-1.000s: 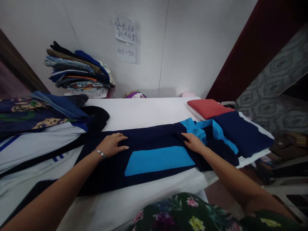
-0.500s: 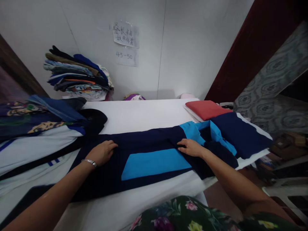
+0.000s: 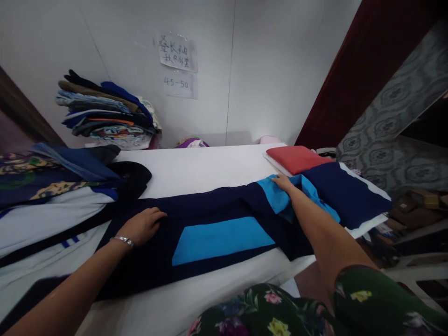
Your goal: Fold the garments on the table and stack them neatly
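A navy jacket (image 3: 210,200) with a bright blue panel (image 3: 224,240) lies spread across the white table, folded along its length. My left hand (image 3: 142,226), with a silver bracelet on the wrist, rests on its left part, fingers apart and flat on the cloth. At the jacket's right end, my right hand (image 3: 283,182) has its fingers closed on the far edge of the bright blue part, which is bunched up. The forearm hides some of the cloth beneath it.
Folded clothes are stacked high (image 3: 108,112) at the back left. Loose garments (image 3: 52,214) heap up on the left. A red folded cloth (image 3: 296,158) and a navy folded garment (image 3: 346,191) lie at right. Handwritten paper signs (image 3: 178,53) hang on the wall.
My right hand has moved away from me, from the navy cloth by the panel to the far edge of the bright blue part. My left hand stays on the jacket.
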The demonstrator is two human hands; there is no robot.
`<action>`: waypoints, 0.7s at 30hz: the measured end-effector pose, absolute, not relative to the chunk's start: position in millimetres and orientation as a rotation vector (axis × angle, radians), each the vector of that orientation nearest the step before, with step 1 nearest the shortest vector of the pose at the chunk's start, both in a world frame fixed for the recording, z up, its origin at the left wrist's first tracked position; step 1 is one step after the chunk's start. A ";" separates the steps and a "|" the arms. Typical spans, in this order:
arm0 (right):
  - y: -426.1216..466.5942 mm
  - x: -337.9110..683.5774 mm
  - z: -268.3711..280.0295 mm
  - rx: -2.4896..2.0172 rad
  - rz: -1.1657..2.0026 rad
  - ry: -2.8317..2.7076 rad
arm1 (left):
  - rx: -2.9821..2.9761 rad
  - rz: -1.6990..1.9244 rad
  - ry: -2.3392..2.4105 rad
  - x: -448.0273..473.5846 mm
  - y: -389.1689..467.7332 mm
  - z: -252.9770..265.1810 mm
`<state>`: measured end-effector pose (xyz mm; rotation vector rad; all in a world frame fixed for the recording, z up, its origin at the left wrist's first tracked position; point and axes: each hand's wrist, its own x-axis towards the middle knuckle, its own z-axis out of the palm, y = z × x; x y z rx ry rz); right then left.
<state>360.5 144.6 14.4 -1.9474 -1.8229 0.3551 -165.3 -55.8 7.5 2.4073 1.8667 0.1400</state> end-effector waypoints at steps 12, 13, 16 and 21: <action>129.0 382.9 2.4 -2.200 0.209 -1.946 | 1.954 0.204 1.947 -170.7 -45.8 26.9; 134.0 381.1 7.6 -2.192 0.193 -1.984 | 1.904 0.234 1.974 -171.3 -41.8 30.9; 149.5 368.9 21.7 -2.101 0.146 -2.133 | 1.942 0.328 2.068 -168.3 -24.1 37.4; 160.7 339.9 22.0 -1.926 0.174 -2.431 | 2.197 0.269 2.067 -152.1 13.5 22.5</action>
